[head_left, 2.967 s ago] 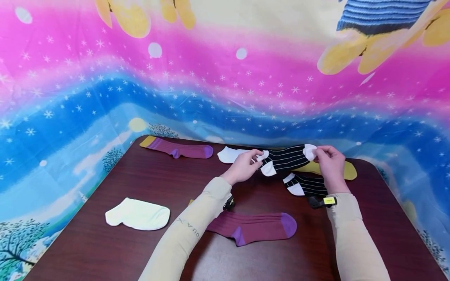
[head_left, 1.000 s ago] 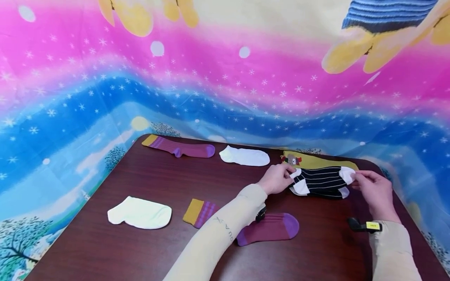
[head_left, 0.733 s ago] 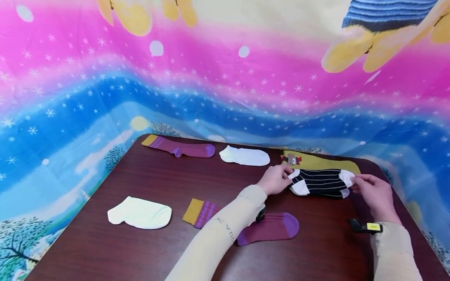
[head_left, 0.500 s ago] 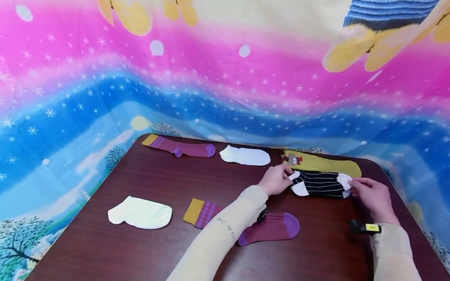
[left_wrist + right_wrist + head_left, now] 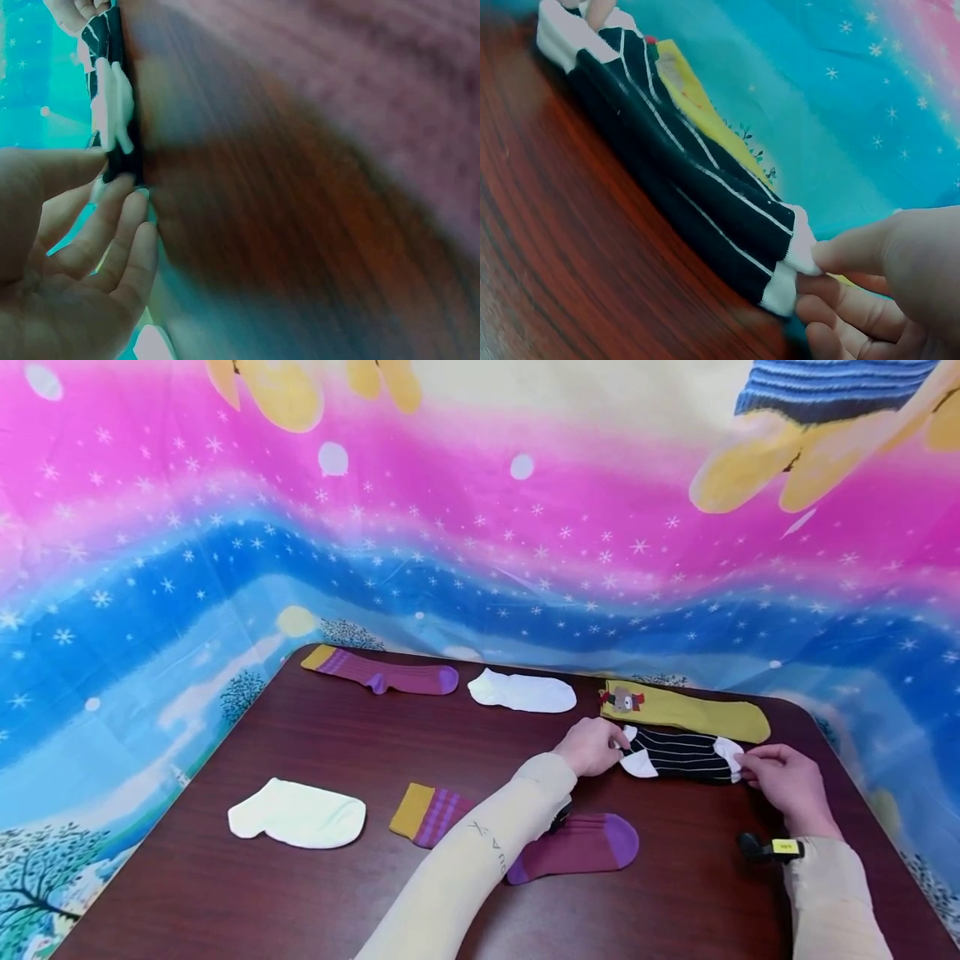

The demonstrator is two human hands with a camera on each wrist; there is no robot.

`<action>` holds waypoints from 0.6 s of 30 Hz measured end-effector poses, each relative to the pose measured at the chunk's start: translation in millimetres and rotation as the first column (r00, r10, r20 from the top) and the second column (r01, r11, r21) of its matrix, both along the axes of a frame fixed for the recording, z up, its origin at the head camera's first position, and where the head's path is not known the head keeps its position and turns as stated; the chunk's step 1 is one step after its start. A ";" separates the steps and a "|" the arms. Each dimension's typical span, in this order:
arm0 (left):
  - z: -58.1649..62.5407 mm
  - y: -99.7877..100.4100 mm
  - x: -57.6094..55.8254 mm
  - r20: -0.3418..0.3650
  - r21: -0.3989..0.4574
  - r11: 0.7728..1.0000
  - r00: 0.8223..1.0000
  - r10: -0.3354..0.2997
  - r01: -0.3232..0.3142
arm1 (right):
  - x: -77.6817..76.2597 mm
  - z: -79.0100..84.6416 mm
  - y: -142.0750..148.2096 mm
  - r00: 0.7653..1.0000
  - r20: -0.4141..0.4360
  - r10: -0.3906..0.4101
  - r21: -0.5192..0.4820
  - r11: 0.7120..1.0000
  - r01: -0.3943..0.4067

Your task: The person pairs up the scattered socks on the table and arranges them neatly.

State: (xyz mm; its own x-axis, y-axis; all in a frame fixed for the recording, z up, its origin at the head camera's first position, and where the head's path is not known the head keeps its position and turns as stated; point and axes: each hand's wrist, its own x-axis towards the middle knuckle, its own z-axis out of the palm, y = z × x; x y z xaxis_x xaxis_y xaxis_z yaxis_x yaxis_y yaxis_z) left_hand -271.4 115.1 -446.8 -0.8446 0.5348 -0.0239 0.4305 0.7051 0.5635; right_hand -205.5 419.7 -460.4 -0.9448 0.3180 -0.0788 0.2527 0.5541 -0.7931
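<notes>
While the left hand (image 5: 588,748) is pinching the cuff (image 5: 630,734) and the right hand (image 5: 791,781) the toe (image 5: 727,755), each grip narrow, the upper black pinstriped ankle sock (image 5: 678,752) is lying over its twin (image 5: 712,244) toward two o'clock on the tabletop (image 5: 337,735), stretching nine-to-three, neither hand nearer.

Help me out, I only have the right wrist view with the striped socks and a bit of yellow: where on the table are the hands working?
Observer: In the head view, the striped socks lie toward the far right of the table.
Operator: Does the left sleeve cover anything?
Observer: Yes, it crosses over a purple sock, hiding its middle.
Operator: Any socks lying away from their match?
Observer: Yes, one white sock lies alone on the left, apart from another white sock near the far edge.
</notes>
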 end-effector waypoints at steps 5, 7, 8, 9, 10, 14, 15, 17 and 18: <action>5.7 -0.4 3.5 0.016 -0.066 0.996 0.998 -0.062 0.063 | 4.2 4.6 -1.7 0.999 0.012 0.045 0.141 0.989 -0.046; 5.7 0.0 3.4 0.013 -0.081 0.994 0.998 -0.068 0.068 | 5.5 6.7 -2.6 0.997 0.036 0.069 0.198 0.977 -0.074; 5.7 0.1 3.4 0.014 -0.086 0.994 0.998 -0.066 0.067 | 6.2 7.9 -3.0 0.996 0.049 0.079 0.222 0.971 -0.088; 6.0 0.1 3.5 0.013 -0.090 0.994 0.998 -0.064 0.065 | 6.6 8.8 -3.1 0.994 0.064 0.089 0.240 0.966 -0.102; 6.5 0.0 3.8 0.013 -0.096 0.993 0.998 -0.064 0.065 | 6.8 9.6 -3.2 0.992 0.075 0.099 0.247 0.962 -0.115; 7.2 0.3 4.6 0.004 -0.110 0.992 0.998 -0.067 0.067 | 6.2 10.7 -2.6 0.987 0.103 0.122 0.266 0.953 -0.146; 7.4 0.3 5.1 0.000 -0.114 0.991 0.998 -0.069 0.069 | 5.7 10.5 -2.4 0.987 0.103 0.124 0.268 0.952 -0.148; 7.4 0.7 5.8 -0.015 -0.130 0.988 0.997 -0.081 0.079 | 4.5 9.7 -2.0 0.987 0.101 0.125 0.272 0.951 -0.148; 7.4 0.8 6.4 -0.019 -0.138 0.987 0.996 -0.087 0.084 | 3.9 9.2 -1.9 0.987 0.102 0.123 0.273 0.951 -0.146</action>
